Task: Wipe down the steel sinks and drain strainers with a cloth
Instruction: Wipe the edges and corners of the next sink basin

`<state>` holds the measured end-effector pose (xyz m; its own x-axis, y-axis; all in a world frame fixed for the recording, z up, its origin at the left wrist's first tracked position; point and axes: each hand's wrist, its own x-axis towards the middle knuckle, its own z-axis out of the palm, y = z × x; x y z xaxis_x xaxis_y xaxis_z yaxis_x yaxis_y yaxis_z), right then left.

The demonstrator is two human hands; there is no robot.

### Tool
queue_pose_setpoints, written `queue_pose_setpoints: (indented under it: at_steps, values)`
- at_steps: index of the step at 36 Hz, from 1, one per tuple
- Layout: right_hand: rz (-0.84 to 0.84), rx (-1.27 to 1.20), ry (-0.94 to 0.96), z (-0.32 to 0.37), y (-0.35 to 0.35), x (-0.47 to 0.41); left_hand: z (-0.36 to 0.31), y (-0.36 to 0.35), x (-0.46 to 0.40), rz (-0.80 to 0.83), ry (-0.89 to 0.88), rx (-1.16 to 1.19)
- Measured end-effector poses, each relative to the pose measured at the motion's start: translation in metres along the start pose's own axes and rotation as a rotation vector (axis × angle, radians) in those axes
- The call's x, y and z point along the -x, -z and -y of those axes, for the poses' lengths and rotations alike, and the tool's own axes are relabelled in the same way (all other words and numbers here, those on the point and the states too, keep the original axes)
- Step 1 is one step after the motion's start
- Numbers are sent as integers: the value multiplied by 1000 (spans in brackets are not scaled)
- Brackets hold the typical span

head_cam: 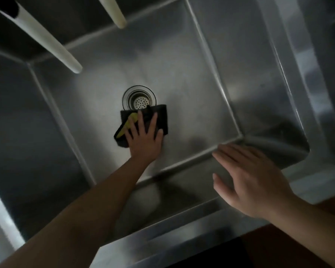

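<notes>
I look straight down into a deep steel sink (191, 78). A round drain strainer (139, 98) with a perforated basket sits in the middle of its floor. My left hand (144, 137) reaches down and presses flat on a dark cloth (161, 118) with a yellow patch, lying on the sink floor just in front of the strainer and covering its near rim. My right hand (248, 180) hovers above the sink's near right corner, fingers apart and holding nothing.
Two pale spouts hang over the sink at the top, a long one (45, 38) on the left and a shorter one (114, 11) near the middle. The steel front rim (182, 229) runs along the bottom. A steel ledge (306, 78) borders the right side.
</notes>
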<state>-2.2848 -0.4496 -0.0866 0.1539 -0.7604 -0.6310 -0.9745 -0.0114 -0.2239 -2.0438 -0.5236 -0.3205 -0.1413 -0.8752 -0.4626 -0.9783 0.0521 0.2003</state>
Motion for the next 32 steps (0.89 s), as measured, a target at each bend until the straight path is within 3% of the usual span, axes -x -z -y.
queue_pose_setpoints:
  at_steps: [3, 8, 16, 19, 22, 24, 26, 30, 32]
  values:
    - [21, -19, -9, 0, 3, 0, -45, 5, -36, -15, -85, -19]
    - [5, -37, -28, 2, 3, 0, -103, 29, -107, -49, -54, -2]
    - [-59, -68, -23, -1, -5, -1, -141, 75, -202, 64, -134, 3]
    - [-81, -71, -9, -2, -9, -1, -134, 63, -187, 82, -263, -96]
    - [-155, -105, -3, -4, -11, -1, -126, 37, -135, 2, -511, -219]
    - [-300, -167, 9, -7, -10, -4, -125, 14, -89, -68, -680, -253]
    - [-460, -234, 20, -10, -2, -10, -128, -8, -47, -22, -808, -229]
    - [-640, -148, 63, -20, 52, -46, -133, -18, -7, 160, -830, 81]
    - [-649, -72, 82, -27, 90, -73, -131, -16, -11, 164, -892, -49]
